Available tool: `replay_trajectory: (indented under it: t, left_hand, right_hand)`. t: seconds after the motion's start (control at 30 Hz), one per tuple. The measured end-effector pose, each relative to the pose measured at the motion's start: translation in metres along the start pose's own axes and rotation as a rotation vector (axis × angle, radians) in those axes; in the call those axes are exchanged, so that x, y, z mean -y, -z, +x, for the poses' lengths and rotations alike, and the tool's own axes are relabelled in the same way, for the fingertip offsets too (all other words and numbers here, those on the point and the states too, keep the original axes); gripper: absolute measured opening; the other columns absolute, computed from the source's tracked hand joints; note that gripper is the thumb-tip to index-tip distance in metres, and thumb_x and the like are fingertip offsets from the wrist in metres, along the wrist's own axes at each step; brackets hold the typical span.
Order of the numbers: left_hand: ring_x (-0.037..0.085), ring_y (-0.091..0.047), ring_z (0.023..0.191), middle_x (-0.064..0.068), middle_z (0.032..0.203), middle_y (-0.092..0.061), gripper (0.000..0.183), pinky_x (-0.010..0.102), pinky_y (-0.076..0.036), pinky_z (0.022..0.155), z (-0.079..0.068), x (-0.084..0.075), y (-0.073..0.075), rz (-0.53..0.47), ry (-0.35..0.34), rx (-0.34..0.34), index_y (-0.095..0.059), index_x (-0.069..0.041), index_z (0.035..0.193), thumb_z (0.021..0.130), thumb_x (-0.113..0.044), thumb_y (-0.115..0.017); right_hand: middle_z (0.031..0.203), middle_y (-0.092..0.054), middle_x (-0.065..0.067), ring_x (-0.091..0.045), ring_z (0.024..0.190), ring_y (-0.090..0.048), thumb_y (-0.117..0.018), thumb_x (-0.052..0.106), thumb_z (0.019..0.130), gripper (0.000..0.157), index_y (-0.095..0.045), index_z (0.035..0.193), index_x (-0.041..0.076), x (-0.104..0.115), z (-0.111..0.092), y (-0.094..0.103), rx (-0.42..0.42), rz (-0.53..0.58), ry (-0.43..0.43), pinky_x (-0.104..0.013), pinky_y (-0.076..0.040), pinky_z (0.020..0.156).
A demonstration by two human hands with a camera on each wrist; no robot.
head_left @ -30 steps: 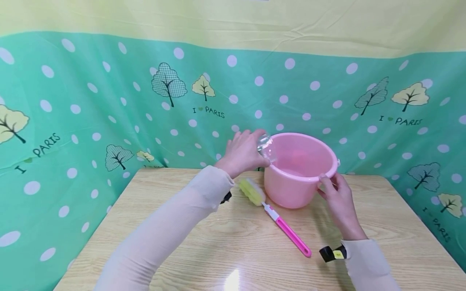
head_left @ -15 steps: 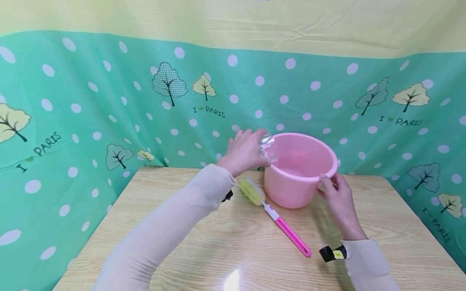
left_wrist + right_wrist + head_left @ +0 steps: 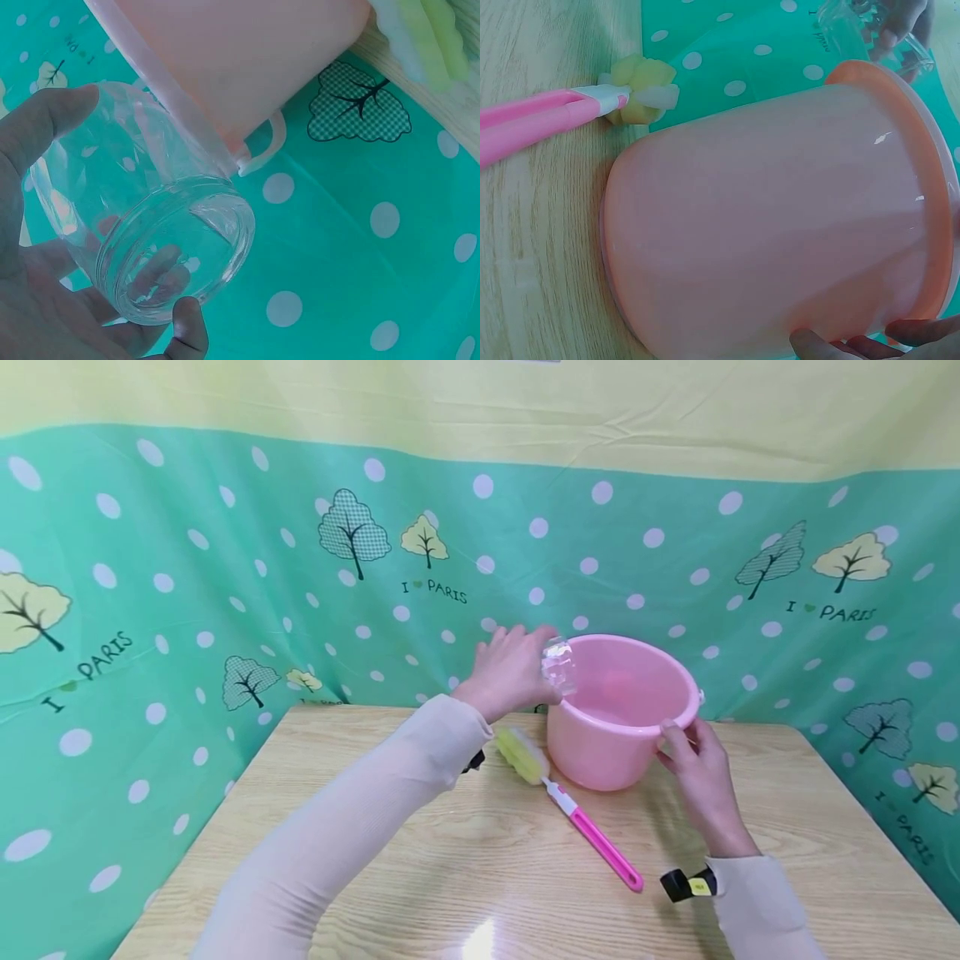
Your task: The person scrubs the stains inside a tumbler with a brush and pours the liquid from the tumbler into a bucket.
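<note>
My left hand [image 3: 510,672] grips a clear faceted glass [image 3: 558,667] by its side, at the left rim of a pink bucket [image 3: 600,758]. In the left wrist view the glass [image 3: 142,195] lies tipped on its side, its thick base toward the camera and its mouth end by the bucket's rim. Nothing coloured shows inside it. My right hand [image 3: 701,777] pinches the bucket's near right rim, thumb on top and fingers below. In the right wrist view its fingertips [image 3: 840,349] touch the bucket's outer wall. The bucket stands upright on the table.
A cleaning brush with a pink handle [image 3: 603,843] and a yellow-and-white sponge head [image 3: 521,755] lies on the wooden table [image 3: 420,860], just left of the bucket. A green dotted curtain [image 3: 225,527] hangs close behind the table.
My left hand and the glass have shifted slightly right toward the bucket's opening. My right hand keeps its hold on the rim, and the brush stays where it was.
</note>
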State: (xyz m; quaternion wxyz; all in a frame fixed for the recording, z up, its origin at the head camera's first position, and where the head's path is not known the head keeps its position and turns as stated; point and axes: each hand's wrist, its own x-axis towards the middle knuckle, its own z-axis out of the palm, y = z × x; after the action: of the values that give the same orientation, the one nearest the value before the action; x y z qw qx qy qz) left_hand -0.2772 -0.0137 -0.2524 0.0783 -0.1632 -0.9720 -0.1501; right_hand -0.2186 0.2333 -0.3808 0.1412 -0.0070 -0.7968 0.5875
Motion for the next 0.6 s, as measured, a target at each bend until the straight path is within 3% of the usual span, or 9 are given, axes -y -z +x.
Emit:
replay_trajectory:
  t: [0.6]
  left_hand:
    - [0.018,-0.039,0.1,-0.002,0.113,-0.051,0.086,0.042,-0.039,0.087,0.0028,-0.0048,0.0016,0.06,-0.005,0.013,-0.042,-0.03,0.141,0.065,-0.044,-0.081]
  right_hand:
    - [0.141,-0.038,-0.014,-0.03,0.125,-0.042,-0.042,0.049,0.098,0.067,-0.024,0.15,0.009,-0.0012,-0.0002,0.0003,-0.007,-0.012,0.0,-0.043,-0.044,0.096]
